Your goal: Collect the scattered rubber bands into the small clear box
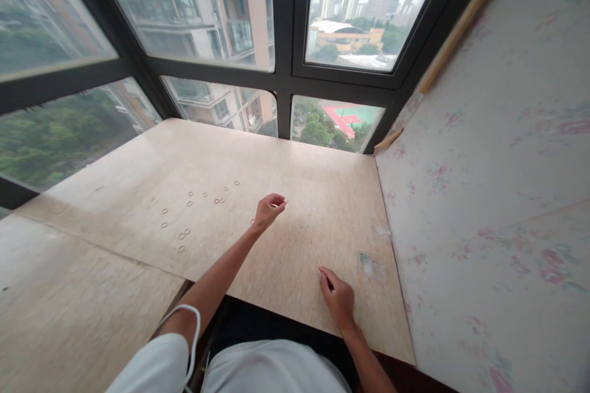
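My left hand (270,210) is over the middle of the pale marbled ledge, its thumb and forefinger pinched on a small ring (286,201). Just beside that wrist, another ring (252,221) shows partly on the surface. Several thin rings lie scattered to the left, among them a touching pair (219,201) and a single one (181,249). My right hand (338,298) rests near the front edge with its fingers curled and the thumb against the forefinger; whatever it may hold is too small to make out.
A clear plastic packet (367,264) lies right of my right hand, with a crumpled clear scrap (383,233) behind it. Dark-framed windows (284,80) border the ledge (295,239) at the back. A flowered wall (483,196) rises on the right.
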### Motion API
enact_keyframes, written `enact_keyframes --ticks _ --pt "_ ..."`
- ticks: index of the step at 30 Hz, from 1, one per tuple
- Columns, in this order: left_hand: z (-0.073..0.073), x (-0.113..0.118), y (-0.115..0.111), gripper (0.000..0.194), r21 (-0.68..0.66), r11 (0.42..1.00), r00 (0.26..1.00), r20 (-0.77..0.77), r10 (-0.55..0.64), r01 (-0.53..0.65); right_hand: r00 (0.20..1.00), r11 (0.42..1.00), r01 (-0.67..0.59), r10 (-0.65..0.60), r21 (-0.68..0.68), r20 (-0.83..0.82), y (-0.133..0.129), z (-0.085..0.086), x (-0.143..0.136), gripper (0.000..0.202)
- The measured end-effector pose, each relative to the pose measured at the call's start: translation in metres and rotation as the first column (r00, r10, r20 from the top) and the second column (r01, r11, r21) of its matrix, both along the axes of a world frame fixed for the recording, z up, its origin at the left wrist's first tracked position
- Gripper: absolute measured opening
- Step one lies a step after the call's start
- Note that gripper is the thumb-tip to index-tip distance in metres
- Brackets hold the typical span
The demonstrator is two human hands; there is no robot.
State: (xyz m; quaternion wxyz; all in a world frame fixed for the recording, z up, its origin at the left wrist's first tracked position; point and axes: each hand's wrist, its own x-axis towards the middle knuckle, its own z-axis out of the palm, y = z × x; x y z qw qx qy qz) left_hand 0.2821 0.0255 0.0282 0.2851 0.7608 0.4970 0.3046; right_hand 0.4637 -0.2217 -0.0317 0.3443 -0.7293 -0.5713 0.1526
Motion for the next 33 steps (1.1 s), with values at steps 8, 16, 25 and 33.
enact_keyframes --ticks 8,16,25,33 --pt "0.056 0.005 -0.091 0.016 -0.467 0.747 0.068 0.865 0.498 0.474 0.998 0.998 -0.039 0.042 -0.048 0.054 -0.001 0.005 -0.002 0.036" --pt "0.085 0.03 -0.133 0.019 -0.332 0.595 -0.135 0.785 0.605 0.732 0.992 0.998 -0.046 0.052 -0.046 0.118 -0.003 0.009 -0.005 0.034" --pt "0.063 0.064 -0.151 0.01 -0.508 0.565 0.239 0.843 0.483 0.65 0.992 0.999 -0.007 0.013 -0.048 0.128 -0.002 0.015 -0.008 0.029" --pt "0.019 0.137 -0.16 0.028 -0.663 0.555 0.623 0.723 0.299 0.503 0.988 0.979 0.052 -0.022 -0.196 0.153 0.003 0.012 -0.004 0.02"
